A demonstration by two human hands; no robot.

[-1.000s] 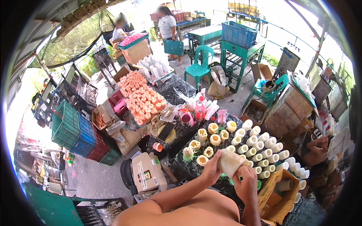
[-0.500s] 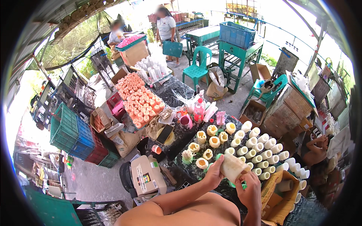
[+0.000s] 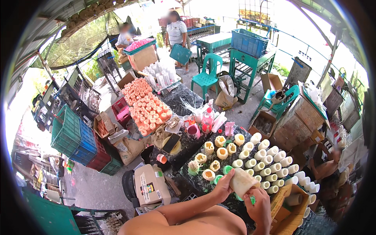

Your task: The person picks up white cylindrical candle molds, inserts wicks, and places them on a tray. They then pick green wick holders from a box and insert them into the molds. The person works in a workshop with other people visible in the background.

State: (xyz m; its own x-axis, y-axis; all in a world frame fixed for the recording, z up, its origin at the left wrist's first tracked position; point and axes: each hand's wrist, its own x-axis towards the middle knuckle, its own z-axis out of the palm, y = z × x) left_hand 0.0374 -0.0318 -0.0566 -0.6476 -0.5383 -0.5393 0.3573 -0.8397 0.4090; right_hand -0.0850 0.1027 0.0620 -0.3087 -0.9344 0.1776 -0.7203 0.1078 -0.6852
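Both my hands hold a thick cream pillar candle [image 3: 242,181], waxy and tilted, above the front of the dark table [image 3: 188,158]. My left hand [image 3: 223,187] is closed around its left side. My right hand [image 3: 258,201] grips its lower right end, with its fingers bent. Small green pieces [image 3: 250,200] show by the right fingers; I cannot tell whether they are held or lie behind. Just beyond stand several hollow cream candles with scalloped rims [image 3: 222,153]. Rows of smooth, pale cylinders [image 3: 267,159] stand to the right.
An open cardboard box [image 3: 288,211] stands close at my right. Peach candles [image 3: 150,113] fill the far left table, near a pink bottle [image 3: 207,119] and a phone [image 3: 171,143]. Stacked crates [image 3: 80,137] stand left, a green chair [image 3: 205,76] behind. Other people are at the back and right.
The candle stays in both hands with a slight shift in tilt. At the back, a person's green tray has tilted. The person at the right has changed posture. My view has shifted slightly.
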